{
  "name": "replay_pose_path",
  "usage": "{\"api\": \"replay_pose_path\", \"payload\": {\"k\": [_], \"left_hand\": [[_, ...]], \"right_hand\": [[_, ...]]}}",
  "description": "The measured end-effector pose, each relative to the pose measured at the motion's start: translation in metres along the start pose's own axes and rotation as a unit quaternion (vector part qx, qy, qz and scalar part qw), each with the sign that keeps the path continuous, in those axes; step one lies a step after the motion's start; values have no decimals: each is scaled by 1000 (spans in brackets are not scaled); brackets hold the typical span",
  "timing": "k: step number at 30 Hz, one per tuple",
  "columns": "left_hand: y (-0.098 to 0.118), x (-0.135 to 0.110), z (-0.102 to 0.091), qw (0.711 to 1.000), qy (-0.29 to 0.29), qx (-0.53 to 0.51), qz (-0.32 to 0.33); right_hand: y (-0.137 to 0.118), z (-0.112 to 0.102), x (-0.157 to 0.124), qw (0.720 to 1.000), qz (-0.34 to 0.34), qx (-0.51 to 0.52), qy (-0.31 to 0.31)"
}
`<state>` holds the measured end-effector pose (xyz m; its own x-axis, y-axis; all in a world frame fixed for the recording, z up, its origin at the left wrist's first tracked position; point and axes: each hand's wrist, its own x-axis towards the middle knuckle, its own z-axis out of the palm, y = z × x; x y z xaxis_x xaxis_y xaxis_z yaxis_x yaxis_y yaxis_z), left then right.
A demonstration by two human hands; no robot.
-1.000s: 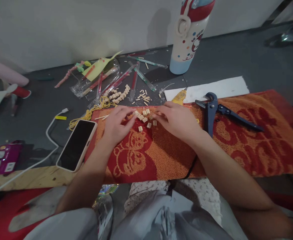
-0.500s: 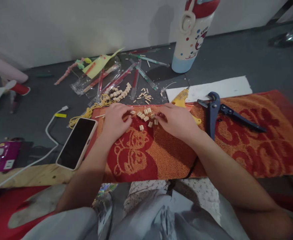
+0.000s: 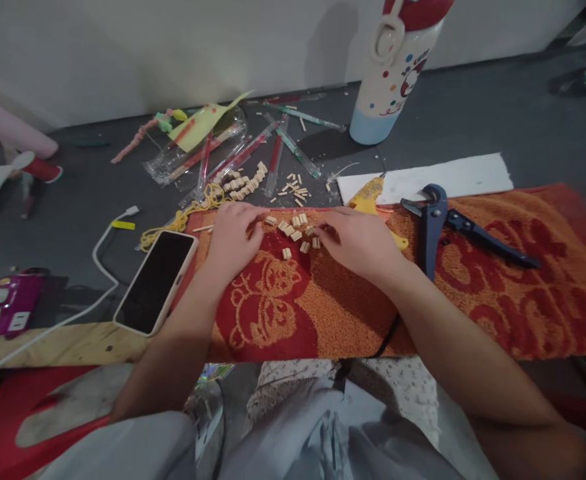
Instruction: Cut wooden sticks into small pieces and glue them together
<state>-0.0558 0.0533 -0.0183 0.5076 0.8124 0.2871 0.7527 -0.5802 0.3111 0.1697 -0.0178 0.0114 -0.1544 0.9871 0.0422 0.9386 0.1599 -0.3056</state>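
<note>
Several small, pale wooden blocks, each like short sticks joined side by side, lie in a loose cluster point(image 3: 287, 230) on an orange and red towel point(image 3: 353, 307). My left hand point(image 3: 237, 233) rests at the cluster's left side, fingers curved and thumb apart from them, close to one block point(image 3: 271, 220). From the right, my right hand point(image 3: 360, 240) reaches in with bent fingers, and a gap shows between thumb and fingers. Its fingertips are at a block point(image 3: 310, 231) on the cluster's edge; whether they touch it I cannot tell. Neither hand visibly holds anything.
Blue-handled cutters point(image 3: 433, 227) and a yellow tool point(image 3: 367, 197) lie right of my right hand. A phone point(image 3: 157, 283) lies by my left forearm. Behind are joined wooden pieces point(image 3: 247, 183), stick bits point(image 3: 293, 190), plastic-wrapped sticks point(image 3: 275, 157), yellow cord point(image 3: 187, 217) and a bottle point(image 3: 385, 100).
The whole view has shifted slightly, so things appear a little further right. Both hands keep nearly the same places around the blocks, and the cluster looks almost the same.
</note>
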Motion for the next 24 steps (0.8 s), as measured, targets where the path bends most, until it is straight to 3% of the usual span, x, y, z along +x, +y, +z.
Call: {"api": "replay_pose_path", "payload": {"k": [7, 17, 24], "left_hand": [[-7, -3, 10, 999, 46, 1, 15], [-2, 0, 9, 999, 44, -20, 14], [15, 0, -5, 995, 74, -69, 20]], "right_hand": [[0, 2, 0, 1000, -9, 0, 9], [-1, 3, 0, 1000, -9, -4, 3], [-1, 5, 1, 993, -23, 93, 72]]}}
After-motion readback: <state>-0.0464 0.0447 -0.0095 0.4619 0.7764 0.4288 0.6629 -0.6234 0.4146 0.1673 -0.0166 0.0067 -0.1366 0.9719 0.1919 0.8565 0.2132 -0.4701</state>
